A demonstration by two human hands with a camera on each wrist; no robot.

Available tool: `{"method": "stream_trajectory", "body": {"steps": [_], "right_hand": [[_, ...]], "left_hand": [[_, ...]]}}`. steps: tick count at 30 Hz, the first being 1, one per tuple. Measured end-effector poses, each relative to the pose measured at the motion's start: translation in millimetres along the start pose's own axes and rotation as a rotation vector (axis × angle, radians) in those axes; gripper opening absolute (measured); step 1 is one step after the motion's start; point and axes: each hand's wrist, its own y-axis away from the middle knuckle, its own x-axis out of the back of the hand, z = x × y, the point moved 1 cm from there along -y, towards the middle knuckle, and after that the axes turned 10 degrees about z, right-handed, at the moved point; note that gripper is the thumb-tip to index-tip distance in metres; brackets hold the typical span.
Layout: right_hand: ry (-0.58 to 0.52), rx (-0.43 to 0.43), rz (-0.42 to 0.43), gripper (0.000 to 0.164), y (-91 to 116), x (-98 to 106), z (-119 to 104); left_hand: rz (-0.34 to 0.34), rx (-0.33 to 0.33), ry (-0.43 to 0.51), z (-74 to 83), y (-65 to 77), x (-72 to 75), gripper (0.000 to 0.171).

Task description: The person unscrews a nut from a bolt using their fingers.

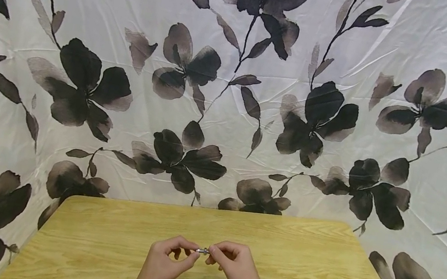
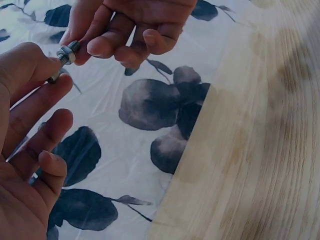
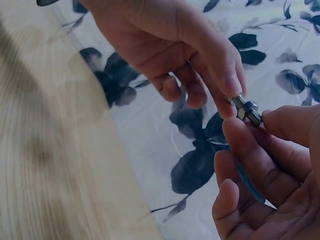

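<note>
A small metal bolt (image 1: 201,251) with a nut (image 3: 247,108) on its thread lies roughly level between my two hands, above the table. My left hand (image 1: 166,261) pinches one end of it between thumb and index finger, partly hiding that end. At the opposite, threaded end, my right hand (image 1: 237,266) has thumb and index finger about the bolt. The nut sits between the two sets of fingertips, as the left wrist view also shows. On both hands the other fingers are loosely bent, away from the bolt.
A light wood-grain table (image 1: 110,234) with rounded far corners lies beneath the hands. Behind it and along its sides hangs a white cloth (image 1: 246,138) printed with dark flowers and leaves.
</note>
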Motion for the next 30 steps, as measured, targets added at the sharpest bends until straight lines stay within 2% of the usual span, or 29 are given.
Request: {"method": "stream_trajectory", "body": {"steps": [3, 7, 18, 26, 30], "right_hand": [[-0.004, 0.009, -0.013, 0.024, 0.2, 0.3, 1.0], [-0.009, 0.010, -0.033, 0.023, 0.3, 0.3, 1.7], [-0.030, 0.005, -0.034, 0.021, 1.2, -0.2, -2.0], [-0.050, 0.077, -0.054, 0.016, 2.2, -0.2, -2.0], [-0.056, 0.100, -0.039, 0.019, 3.1, 0.0, -2.6]], "left_hand": [[0.010, -0.066, -0.017, -0.4, 1.4, -0.7, 0.021], [0.022, -0.088, -0.017, 0.0, 3.2, -2.0, 0.021], [0.027, 0.026, 0.001, 4.0, 5.4, -3.7, 0.019], [0.028, 0.078, -0.007, 6.2, 5.6, -3.9, 0.019], [0.029, 0.085, -0.009, 6.3, 5.9, -3.9, 0.019]]}}
